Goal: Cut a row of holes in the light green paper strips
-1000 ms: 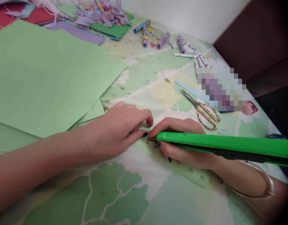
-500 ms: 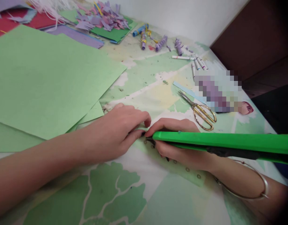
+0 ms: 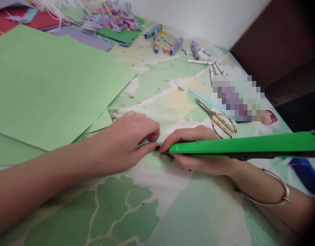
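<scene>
My right hand (image 3: 198,160) is closed round a long bright green and black pen-like tool (image 3: 236,145). Its dark tip touches or nearly touches a small light green paper strip (image 3: 152,163), marked with small rings. Much of the strip is hidden under my hands. My left hand (image 3: 137,136) has its fingers curled, with the thumb tip at the strip's upper edge, close to the tool's tip. Gold-handled scissors (image 3: 217,119) lie just beyond my right hand, beside a light blue paper strip (image 3: 206,98).
Large light green sheets (image 3: 57,89) spread over the left. Farther back are a pile of cut paper pieces (image 3: 112,17), curled paper rolls (image 3: 176,46) and several white markers (image 3: 200,62). A pixelated patch covers something at the right. A blue object (image 3: 304,176) is partly visible near my right wrist.
The ringed paper strip has shifted; its left end now shows below my left hand, and fewer rings are visible. The green tool's rear end has swung upward. My left fingers curl more.
</scene>
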A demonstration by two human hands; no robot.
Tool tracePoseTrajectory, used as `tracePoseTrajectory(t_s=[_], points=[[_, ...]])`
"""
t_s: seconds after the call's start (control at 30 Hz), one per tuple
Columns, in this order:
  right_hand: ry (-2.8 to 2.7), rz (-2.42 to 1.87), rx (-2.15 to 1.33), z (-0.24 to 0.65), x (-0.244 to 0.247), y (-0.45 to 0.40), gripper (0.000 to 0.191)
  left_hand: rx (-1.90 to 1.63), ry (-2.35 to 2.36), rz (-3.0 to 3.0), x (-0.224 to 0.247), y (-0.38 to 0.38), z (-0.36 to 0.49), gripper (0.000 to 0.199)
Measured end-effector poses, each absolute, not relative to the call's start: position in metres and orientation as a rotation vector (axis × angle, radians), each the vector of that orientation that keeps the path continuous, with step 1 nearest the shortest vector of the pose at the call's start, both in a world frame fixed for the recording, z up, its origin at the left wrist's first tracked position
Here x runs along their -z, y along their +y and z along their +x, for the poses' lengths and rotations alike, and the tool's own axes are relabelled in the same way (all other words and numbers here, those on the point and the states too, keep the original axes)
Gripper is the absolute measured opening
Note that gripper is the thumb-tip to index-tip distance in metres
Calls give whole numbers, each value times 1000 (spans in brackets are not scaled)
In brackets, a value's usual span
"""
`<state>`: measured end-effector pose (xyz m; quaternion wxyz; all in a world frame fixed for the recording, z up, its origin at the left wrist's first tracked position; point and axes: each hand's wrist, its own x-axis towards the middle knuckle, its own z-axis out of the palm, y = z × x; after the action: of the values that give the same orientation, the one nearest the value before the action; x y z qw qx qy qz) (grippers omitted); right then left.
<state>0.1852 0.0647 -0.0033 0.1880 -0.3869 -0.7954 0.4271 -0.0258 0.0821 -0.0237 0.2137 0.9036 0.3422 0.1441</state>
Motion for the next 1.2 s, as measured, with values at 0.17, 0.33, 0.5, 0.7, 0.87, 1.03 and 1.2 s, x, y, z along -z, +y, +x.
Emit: tracePoseTrajectory(t_s=[0.17, 0.33, 0.5, 0.7, 0.87, 1.03, 1.2], points=[[-2226, -1085, -1159, 187, 7, 64, 26, -397, 932, 2508, 24, 84, -25, 12], [-2233, -1090, -1122, 186, 7, 64, 27, -397, 926, 2503, 23, 85, -25, 13], [-2231, -1023, -1153, 188, 9, 65, 28, -390, 939, 2501, 23, 84, -26, 14], [-2223, -1018, -1230, 190, 9, 66, 27, -395, 927, 2502, 24, 84, -26, 13], [-2211, -999, -1288, 192, 9, 66, 26, -401, 933, 2497, 23, 84, -27, 14], [-2216, -1004, -1273, 191, 8, 67, 27, -391, 933, 2488, 22, 83, -28, 14], [-2186, -1008, -1326, 193, 8, 67, 26, -396, 925, 2489, 23, 84, -26, 13]])
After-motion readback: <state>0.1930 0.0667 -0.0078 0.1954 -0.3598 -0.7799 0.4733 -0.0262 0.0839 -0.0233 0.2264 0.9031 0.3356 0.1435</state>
